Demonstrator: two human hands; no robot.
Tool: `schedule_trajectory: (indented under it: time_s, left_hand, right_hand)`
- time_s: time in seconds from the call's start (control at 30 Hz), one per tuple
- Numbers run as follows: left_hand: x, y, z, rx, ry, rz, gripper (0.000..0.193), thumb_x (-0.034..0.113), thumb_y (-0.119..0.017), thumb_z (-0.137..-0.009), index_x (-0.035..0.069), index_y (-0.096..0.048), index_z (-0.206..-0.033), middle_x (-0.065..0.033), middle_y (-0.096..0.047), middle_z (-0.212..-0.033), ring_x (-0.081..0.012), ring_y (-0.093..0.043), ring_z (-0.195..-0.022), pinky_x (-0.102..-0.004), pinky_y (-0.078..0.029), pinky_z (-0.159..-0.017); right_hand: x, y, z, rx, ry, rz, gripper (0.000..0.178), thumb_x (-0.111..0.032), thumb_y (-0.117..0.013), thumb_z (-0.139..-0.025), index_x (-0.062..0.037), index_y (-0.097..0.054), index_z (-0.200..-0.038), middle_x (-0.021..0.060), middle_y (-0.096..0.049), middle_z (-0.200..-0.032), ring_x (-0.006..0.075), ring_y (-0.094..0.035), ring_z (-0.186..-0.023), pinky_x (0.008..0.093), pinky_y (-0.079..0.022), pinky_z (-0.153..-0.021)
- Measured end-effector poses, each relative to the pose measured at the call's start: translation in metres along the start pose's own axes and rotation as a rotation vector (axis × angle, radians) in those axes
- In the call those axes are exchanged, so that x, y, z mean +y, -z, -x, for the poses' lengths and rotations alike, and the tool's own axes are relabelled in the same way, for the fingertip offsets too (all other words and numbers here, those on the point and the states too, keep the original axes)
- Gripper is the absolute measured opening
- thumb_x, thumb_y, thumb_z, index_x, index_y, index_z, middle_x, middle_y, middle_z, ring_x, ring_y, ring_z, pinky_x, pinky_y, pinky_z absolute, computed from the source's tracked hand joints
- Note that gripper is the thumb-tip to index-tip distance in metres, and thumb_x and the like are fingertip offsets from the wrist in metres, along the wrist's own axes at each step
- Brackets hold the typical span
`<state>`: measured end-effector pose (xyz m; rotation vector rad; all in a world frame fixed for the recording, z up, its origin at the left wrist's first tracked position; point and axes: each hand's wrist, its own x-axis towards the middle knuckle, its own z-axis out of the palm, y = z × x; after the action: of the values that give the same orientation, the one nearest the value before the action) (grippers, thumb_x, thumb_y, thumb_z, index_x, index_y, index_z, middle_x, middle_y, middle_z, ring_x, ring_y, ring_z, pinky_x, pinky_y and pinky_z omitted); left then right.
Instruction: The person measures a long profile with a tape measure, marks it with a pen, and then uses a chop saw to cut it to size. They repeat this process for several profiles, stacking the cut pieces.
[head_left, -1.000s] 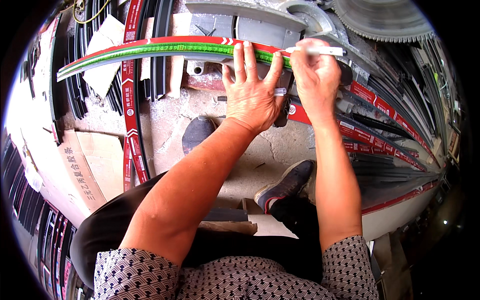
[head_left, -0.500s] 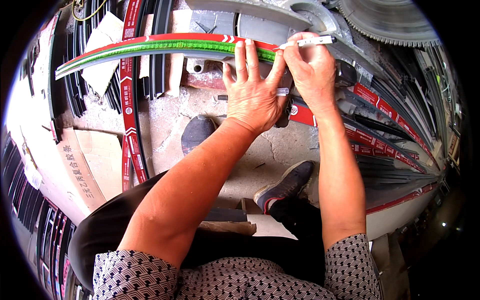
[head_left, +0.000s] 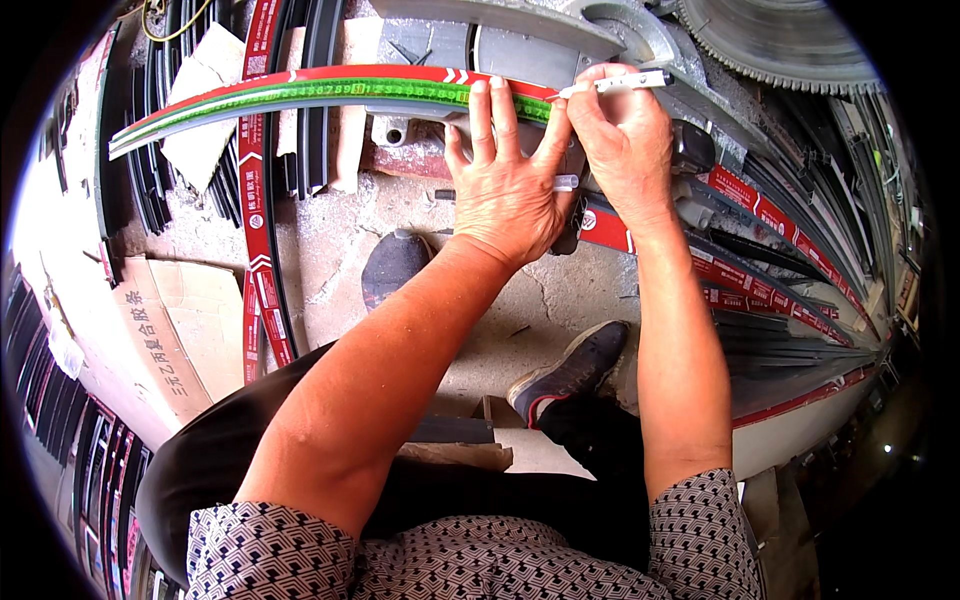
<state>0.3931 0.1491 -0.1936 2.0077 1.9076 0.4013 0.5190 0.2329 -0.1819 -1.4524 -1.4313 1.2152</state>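
A long bar (head_left: 330, 73) with red film on its face lies crosswise ahead of me, its left end reaching past the machine. Along its near side runs a green measuring tape (head_left: 415, 93). My left hand (head_left: 510, 190) lies over them with fingers spread, fingertips pressing on the tape near its right end. A pale clear tube end (head_left: 565, 183) pokes out beside that palm; the rest is hidden. Pinched in my right hand (head_left: 630, 140) is a white marker (head_left: 625, 82) with a dark end. Its tip meets the bar's red film just beyond my left index finger.
A large toothed saw blade (head_left: 785, 45) stands at the upper right above the grey metal saw bed (head_left: 520, 55). Black and red-filmed profiles (head_left: 255, 190) lie left; more profiles (head_left: 780, 215) fan out right. Flattened cardboard (head_left: 185, 320) rests on the floor near my shoes (head_left: 570, 370).
The bar's far left end has shifted very slightly left and down. Both hands and the marker stay in place.
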Motion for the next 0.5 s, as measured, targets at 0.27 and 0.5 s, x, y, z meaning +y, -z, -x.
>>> schedule_trajectory:
  time_s: [0.27,0.5]
  left_hand:
    - [-0.001,-0.0031,0.0,0.013,-0.002,-0.006,0.092,0.042,-0.074,-0.08,0.027,-0.035,-0.162,-0.0346,-0.013,-0.168,-0.052,-0.01,-0.157,-0.0775,-0.026,-0.111]
    - [0.0004,-0.003,0.0,0.013,0.002,-0.011,0.092,0.042,-0.075,-0.08,0.027,-0.035,-0.161,-0.0342,-0.012,-0.168,-0.0518,-0.01,-0.157,-0.0776,-0.026,-0.111]
  right_hand:
    - [-0.0016,-0.0011,0.0007,0.001,-0.021,0.051,0.017,-0.017,-0.071,-0.096,-0.0028,-0.067,-0.103,0.0067,-0.075,-0.083,0.0153,-0.073,-0.077,0.0319,-0.057,-0.073]
    - [-0.0005,-0.0004,0.0006,0.004,-0.013,0.061,0.018,-0.018,-0.071,-0.096,-0.0028,-0.067,-0.103,0.0069,-0.075,-0.084,0.0162,-0.073,-0.077,0.0327,-0.057,-0.073]
